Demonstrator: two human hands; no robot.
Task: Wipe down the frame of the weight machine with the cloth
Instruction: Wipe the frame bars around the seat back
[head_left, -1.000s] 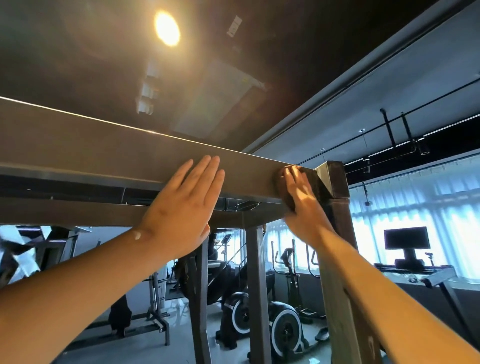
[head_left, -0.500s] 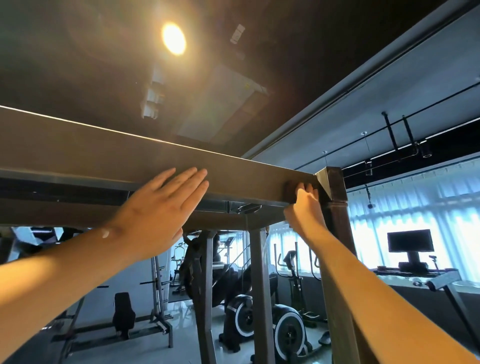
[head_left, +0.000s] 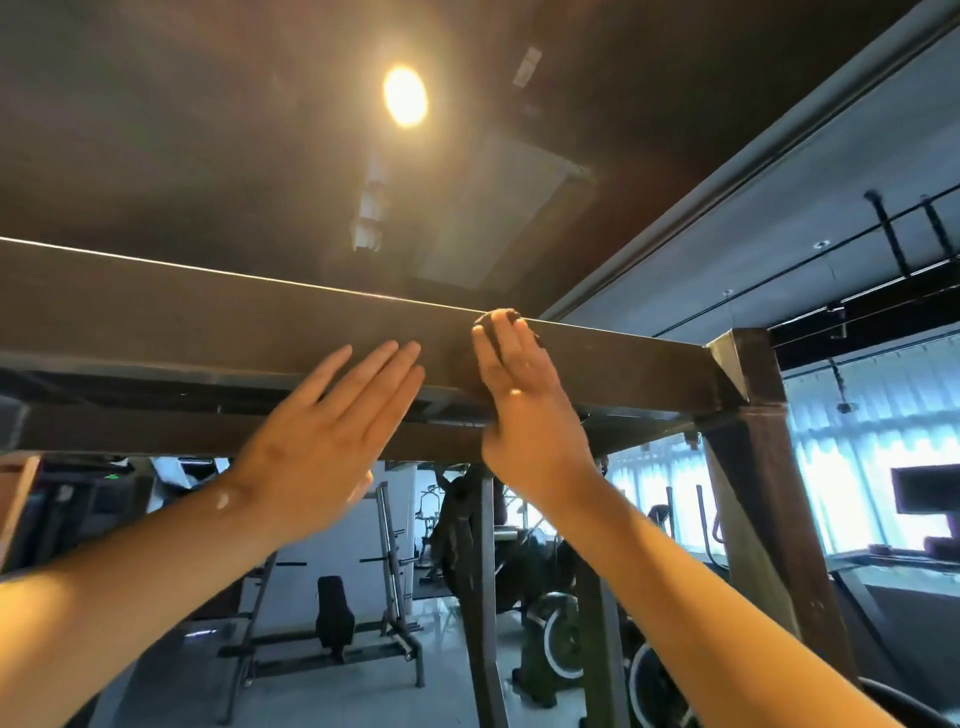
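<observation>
My right hand (head_left: 519, 410), fingers straight and together, pins the dark cloth (head_left: 505, 316) to the crossbeam (head_left: 156, 322) left of the corner post (head_left: 758, 441), with my left hand (head_left: 322, 441) flat beside it as a brace, so I'd press evenly and sweep long overlapping strokes along the beam.

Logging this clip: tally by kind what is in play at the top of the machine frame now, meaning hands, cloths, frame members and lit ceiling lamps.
Hands: 2 (left hand, right hand)
Cloths: 1 (dark cloth under the right fingers)
Frame members: 2 (top beam, corner post)
Lit ceiling lamps: 1 (ceiling lamp)
Total: 6
</observation>
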